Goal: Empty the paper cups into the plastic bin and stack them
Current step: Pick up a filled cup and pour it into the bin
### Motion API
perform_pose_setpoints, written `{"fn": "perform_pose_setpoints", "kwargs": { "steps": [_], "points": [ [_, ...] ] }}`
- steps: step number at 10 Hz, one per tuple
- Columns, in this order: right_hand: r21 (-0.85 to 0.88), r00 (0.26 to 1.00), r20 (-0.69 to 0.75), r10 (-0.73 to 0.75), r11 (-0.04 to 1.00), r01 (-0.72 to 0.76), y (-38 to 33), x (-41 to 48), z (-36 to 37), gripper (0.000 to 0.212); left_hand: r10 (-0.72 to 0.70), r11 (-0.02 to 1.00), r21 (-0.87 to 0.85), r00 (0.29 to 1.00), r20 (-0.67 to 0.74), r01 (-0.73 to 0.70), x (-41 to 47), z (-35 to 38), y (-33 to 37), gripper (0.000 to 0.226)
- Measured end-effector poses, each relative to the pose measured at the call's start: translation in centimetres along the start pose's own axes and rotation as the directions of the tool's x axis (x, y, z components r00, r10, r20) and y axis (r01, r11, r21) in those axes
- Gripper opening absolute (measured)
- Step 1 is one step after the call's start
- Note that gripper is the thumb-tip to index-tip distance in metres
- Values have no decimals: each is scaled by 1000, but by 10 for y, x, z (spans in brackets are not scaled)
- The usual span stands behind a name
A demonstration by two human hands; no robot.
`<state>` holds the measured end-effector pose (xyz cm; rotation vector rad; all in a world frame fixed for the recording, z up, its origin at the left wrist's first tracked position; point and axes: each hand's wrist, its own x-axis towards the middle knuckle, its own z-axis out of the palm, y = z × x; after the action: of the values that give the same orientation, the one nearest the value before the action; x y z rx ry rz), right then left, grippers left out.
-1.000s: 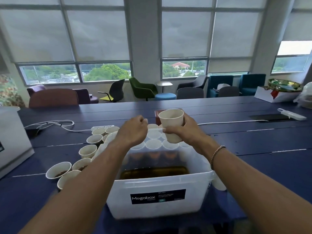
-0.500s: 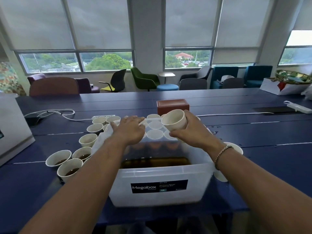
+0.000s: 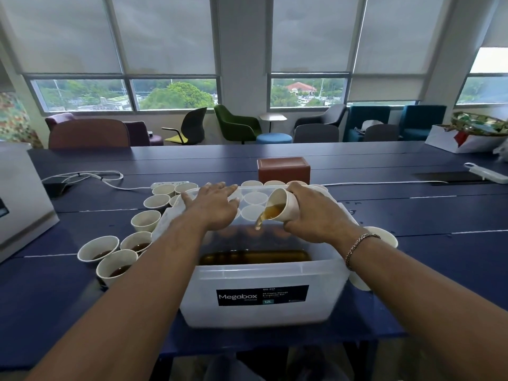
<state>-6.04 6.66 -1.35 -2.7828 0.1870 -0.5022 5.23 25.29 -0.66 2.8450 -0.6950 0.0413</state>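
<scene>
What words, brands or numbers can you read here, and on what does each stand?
"Megabox": black label on the front of the plastic bin.
"12L": teal patch on that label.
The label's other small lines: too blurred to read.
Nothing else is legible.

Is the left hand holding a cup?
No, the left hand lies open on the bin rim; only the right hand grips a cup.

Grey-blinded windows (image 3: 165, 37) above lounge chairs (image 3: 236, 123) behind a blue table (image 3: 412, 215)
</scene>
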Motion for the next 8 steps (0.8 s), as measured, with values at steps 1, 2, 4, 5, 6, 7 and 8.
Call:
{"fn": "perform_pose_setpoints", "kwargs": {
  "steps": [1,2,4,5,6,7,8],
  "points": [
    [-53,1000,3,-12,998,13,-1,0,1,68,0,1000,4,1000,-4,0,0,0,0,51],
    [-90,1000,0,-17,996,17,-1,-1,1,69,2,1000,0,1000,-3,-2,0,1,-1,51],
    [-162,999,-35,-9,987,3,-1,0,-1,72,1,1000,-4,1000,-3,-1,1,2,-2,52],
    [-201,999,-52,-3,980,-8,-1,0,-1,72,1,1000,-3,1000,-1,-1,1,2,-2,52],
    [-237,996,-91,-9,971,-13,-2,0,-2,72,0,1000,4,1000,-1,0,1,3,-2,52],
    [-263,991,-133,-30,965,-6,-4,-1,-4,72,-1,1000,2,1000,1,1,1,3,-1,52],
    [-290,985,-165,-47,957,-3,-5,-1,-6,72,-1,1000,3,1000,4,1,1,3,-2,52]
  ]
}}
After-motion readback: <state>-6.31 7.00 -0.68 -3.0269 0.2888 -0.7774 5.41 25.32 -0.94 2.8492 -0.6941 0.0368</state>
